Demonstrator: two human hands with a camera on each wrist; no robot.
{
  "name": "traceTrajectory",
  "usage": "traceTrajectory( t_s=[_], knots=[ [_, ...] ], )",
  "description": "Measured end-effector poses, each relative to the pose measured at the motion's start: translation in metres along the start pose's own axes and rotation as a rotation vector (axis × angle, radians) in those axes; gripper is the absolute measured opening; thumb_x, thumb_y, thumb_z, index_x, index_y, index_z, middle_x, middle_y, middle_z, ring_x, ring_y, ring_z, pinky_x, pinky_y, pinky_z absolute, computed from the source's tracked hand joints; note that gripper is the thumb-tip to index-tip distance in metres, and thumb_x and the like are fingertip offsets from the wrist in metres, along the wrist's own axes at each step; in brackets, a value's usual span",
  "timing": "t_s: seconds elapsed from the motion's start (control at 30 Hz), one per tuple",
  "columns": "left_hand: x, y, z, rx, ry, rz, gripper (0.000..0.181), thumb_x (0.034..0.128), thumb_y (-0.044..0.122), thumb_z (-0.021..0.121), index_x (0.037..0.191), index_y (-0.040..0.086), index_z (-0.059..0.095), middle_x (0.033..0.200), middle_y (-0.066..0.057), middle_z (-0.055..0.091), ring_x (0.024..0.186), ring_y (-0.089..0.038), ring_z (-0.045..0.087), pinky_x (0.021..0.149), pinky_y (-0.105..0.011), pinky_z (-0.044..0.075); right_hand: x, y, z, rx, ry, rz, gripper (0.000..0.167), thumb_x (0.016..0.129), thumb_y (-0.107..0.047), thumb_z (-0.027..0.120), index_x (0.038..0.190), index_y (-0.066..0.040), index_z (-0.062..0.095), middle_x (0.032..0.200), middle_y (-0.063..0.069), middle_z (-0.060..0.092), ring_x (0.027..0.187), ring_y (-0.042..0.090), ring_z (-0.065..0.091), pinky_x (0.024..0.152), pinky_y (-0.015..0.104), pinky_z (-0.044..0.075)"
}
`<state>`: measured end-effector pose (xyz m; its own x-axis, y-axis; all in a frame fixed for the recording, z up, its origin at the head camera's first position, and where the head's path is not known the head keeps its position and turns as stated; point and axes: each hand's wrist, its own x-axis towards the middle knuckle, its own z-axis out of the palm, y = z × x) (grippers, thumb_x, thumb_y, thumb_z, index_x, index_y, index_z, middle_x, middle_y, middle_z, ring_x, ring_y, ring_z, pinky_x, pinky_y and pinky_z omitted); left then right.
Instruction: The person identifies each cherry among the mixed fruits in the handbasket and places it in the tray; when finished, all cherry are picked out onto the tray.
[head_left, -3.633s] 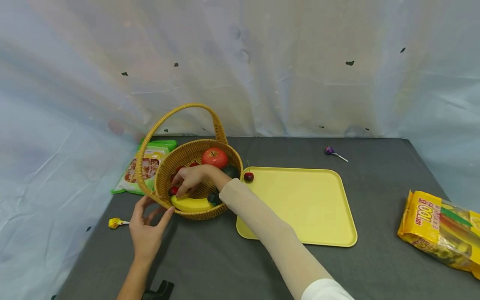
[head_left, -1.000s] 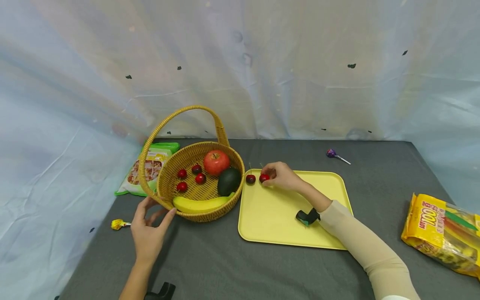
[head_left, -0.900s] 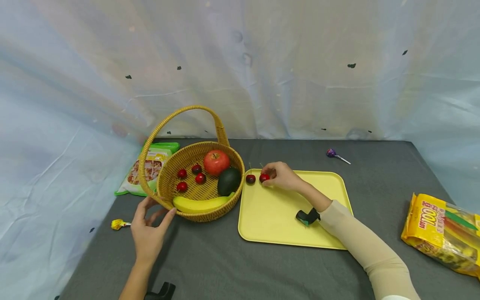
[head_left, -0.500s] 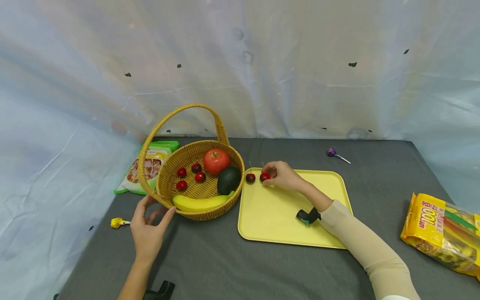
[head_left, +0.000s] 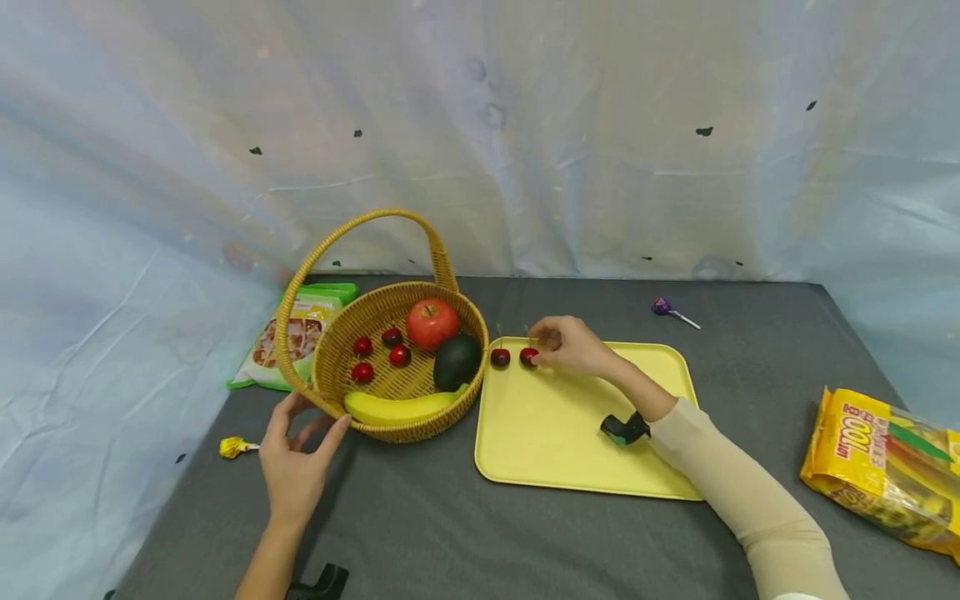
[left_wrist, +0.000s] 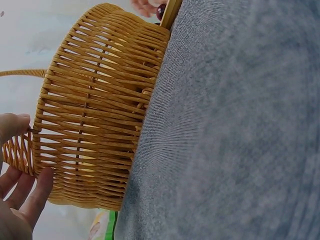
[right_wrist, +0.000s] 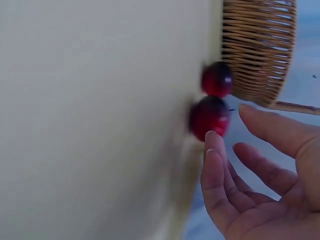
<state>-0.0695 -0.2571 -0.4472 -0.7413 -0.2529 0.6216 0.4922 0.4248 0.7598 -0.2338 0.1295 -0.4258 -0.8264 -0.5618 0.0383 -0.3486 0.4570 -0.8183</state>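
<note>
My left hand (head_left: 295, 467) grips the rim of the yellow wicker basket (head_left: 408, 432) at the foot of its handle; thumb and fingers lie either side of it in the left wrist view. Inside the basket are an apple (head_left: 432, 324), an avocado (head_left: 457, 363), a banana (head_left: 401, 408) and several cherries (head_left: 400, 356). Two more cherries stand side by side at the far left of the yellow tray (head_left: 570, 450). Close to the right-hand cherry (right_wrist: 209, 119) is my right hand (head_left: 573, 346), its thumb apart from the fruit and a fingertip at or just touching it.
A green and white snack bag (head_left: 296, 337) lies behind the basket, a yellow lollipop (head_left: 234, 447) at the left table edge. Far right are a purple lollipop (head_left: 663, 307) and a yellow food package (head_left: 877, 467). A pale curtain (head_left: 525, 142) hangs behind the table.
My right hand came out of the basket with a cherry and set it on the tray beside the first. Its fingers have now loosened and drawn slightly right. The left hand stayed put.
</note>
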Motion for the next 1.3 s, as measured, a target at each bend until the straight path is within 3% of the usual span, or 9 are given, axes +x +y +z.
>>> traceTrajectory(
  t_s=[0.2,0.3,0.5,0.63,0.7,0.87,1.03,1.13,1.3],
  knots=[
    [-0.001,0.003,-0.003,0.02,0.0,-0.031,0.066,0.0727,-0.024,0.075,0.134,-0.009,0.055,0.118,-0.026,0.057,0.112,-0.019,0.057,0.084,-0.021,0.059,0.023,-0.035,-0.001,0.036,0.038,-0.121,0.027,0.088,0.001,0.073,0.114,0.006,0.067,0.1,0.02,0.064,0.083,0.027,0.064,0.077,0.037,0.059],
    [-0.001,0.003,-0.003,0.028,-0.006,-0.042,0.066,0.0733,-0.023,0.074,0.135,-0.008,0.055,0.119,-0.025,0.057,0.113,-0.018,0.057,0.085,-0.021,0.059,0.042,-0.059,0.008,0.09,-0.003,-0.195,0.026,0.09,0.001,0.071,0.115,0.007,0.066,0.1,0.02,0.065,0.085,0.027,0.065,0.08,0.037,0.06],
    [0.003,0.01,0.001,0.013,0.0,0.005,0.065,0.0707,-0.028,0.072,0.132,-0.015,0.053,0.116,-0.034,0.054,0.111,-0.021,0.057,0.085,-0.019,0.058,0.088,-0.109,0.043,0.081,-0.222,-0.301,0.031,0.093,-0.003,0.07,0.122,0.005,0.064,0.114,0.018,0.066,0.098,0.023,0.066,0.089,0.03,0.057],
    [0.004,0.018,0.002,0.02,-0.006,0.021,0.064,0.0708,-0.029,0.071,0.13,-0.017,0.052,0.114,-0.037,0.053,0.11,-0.024,0.057,0.086,-0.02,0.058,0.116,-0.134,0.07,0.035,-0.417,-0.324,0.036,0.094,-0.006,0.069,0.128,0.002,0.062,0.12,0.015,0.064,0.109,0.023,0.062,0.092,0.024,0.054],
    [0.004,0.016,0.001,0.025,-0.008,0.007,0.065,0.071,-0.029,0.071,0.132,-0.016,0.053,0.115,-0.036,0.053,0.11,-0.024,0.056,0.086,-0.019,0.058,0.126,-0.144,0.083,0.02,-0.506,-0.312,0.04,0.094,-0.008,0.07,0.131,0.002,0.06,0.127,0.015,0.061,0.116,0.024,0.059,0.095,0.023,0.053],
    [0.0,-0.001,-0.003,0.034,-0.015,-0.019,0.07,0.0706,-0.028,0.074,0.135,-0.01,0.053,0.119,-0.03,0.055,0.113,-0.022,0.056,0.086,-0.018,0.057,0.145,-0.154,0.111,0.007,-0.664,-0.253,0.053,0.094,-0.014,0.071,0.141,0.0,0.053,0.143,0.015,0.052,0.133,0.025,0.048,0.096,0.017,0.048],
    [-0.001,-0.008,-0.004,0.027,-0.017,0.005,0.072,0.0691,-0.027,0.075,0.136,-0.009,0.054,0.119,-0.031,0.055,0.112,-0.024,0.056,0.086,-0.018,0.057,0.156,-0.151,0.127,-0.008,-0.715,-0.217,0.059,0.092,-0.014,0.074,0.144,-0.003,0.05,0.148,0.011,0.048,0.139,0.024,0.041,0.097,0.016,0.046],
    [0.0,-0.004,-0.003,0.022,-0.018,0.014,0.07,0.0693,-0.029,0.073,0.134,-0.011,0.053,0.118,-0.033,0.054,0.112,-0.023,0.056,0.086,-0.018,0.057,0.16,-0.146,0.131,0.001,-0.717,-0.193,0.061,0.09,-0.011,0.075,0.145,-0.005,0.049,0.149,0.01,0.047,0.14,0.024,0.039,0.1,0.018,0.045],
    [0.004,0.017,0.002,0.017,-0.024,0.028,0.063,0.0714,-0.029,0.071,0.131,-0.017,0.052,0.114,-0.038,0.052,0.11,-0.023,0.057,0.085,-0.019,0.058,0.163,-0.138,0.131,0.004,-0.726,-0.138,0.063,0.091,-0.009,0.074,0.147,-0.006,0.047,0.151,0.011,0.045,0.14,0.022,0.039,0.104,0.019,0.043]
  ],
)
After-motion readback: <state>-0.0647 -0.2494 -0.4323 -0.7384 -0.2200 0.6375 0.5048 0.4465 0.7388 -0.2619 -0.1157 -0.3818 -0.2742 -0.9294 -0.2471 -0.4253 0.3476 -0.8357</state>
